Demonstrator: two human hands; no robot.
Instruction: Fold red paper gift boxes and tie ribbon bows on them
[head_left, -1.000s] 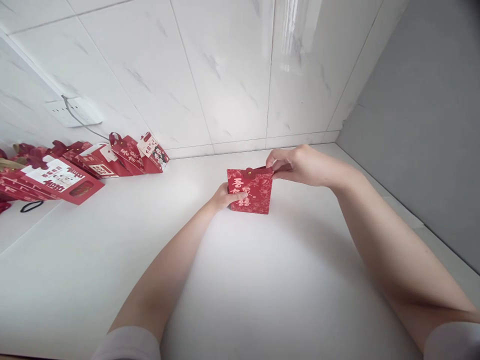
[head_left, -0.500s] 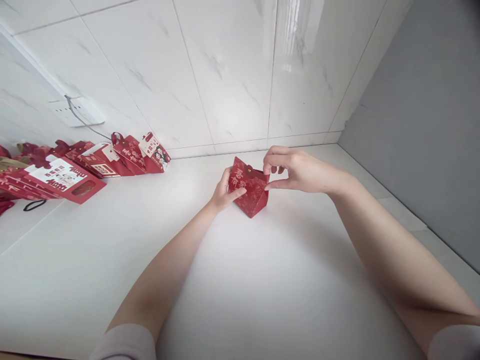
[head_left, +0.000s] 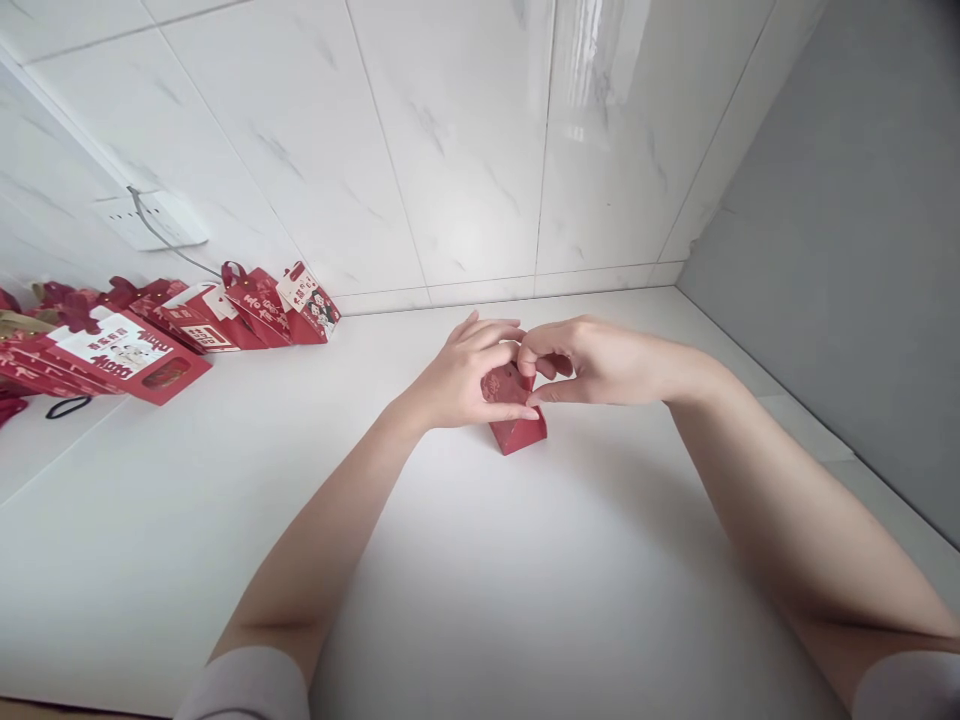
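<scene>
A small red paper gift box [head_left: 517, 432] with a pale printed pattern stands on the white counter [head_left: 480, 580] near its middle. My left hand [head_left: 459, 378] wraps over the box's left side and top, thumb pressed along its front. My right hand [head_left: 592, 358] meets it from the right, fingers pinching the box's top edge. Both hands hide most of the box; only its lower corner and a bit of the top show.
A row of red gift bags and boxes [head_left: 187, 322] lies along the back left of the counter, below a white wall socket [head_left: 154, 218] with a cable. White marble tiles rise behind. A grey wall [head_left: 847, 250] bounds the right side.
The box has turned from facing me to edge-on. My left hand has moved from its lower left corner up over the top, and both hands now close together on it.
</scene>
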